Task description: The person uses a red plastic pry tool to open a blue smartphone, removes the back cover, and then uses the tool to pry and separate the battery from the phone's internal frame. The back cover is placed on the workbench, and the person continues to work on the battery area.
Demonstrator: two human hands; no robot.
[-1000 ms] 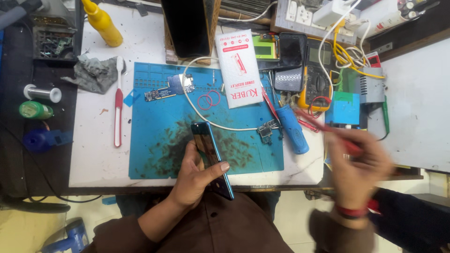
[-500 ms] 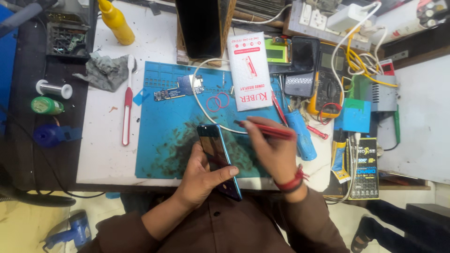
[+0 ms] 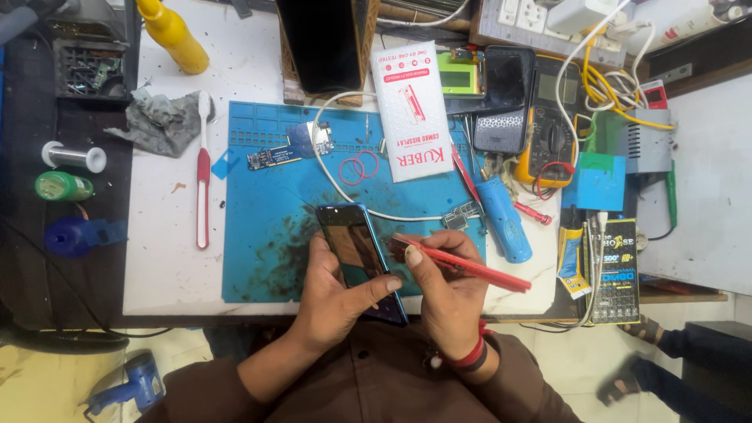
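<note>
A red tool point(image 3: 462, 266), dark glossy phone point(image 3: 356, 251), stained blue mat point(image 3: 274, 235).

The phone point(image 3: 356, 254) is a slim dark slab with a blue rim and a glossy black face that mirrors the room. It is tilted, top end toward the far left, bottom end toward the person, held above the near edge of the blue mat point(image 3: 266, 235) on the worktop. The left hand point(image 3: 337, 301) cradles it from below, thumb laid across its lower face. The red tool point(image 3: 462, 266), a thin flat stick, lies pinched in the right hand point(image 3: 446, 294), its near tip just beside the phone's right edge, its far end pointing right.
</note>
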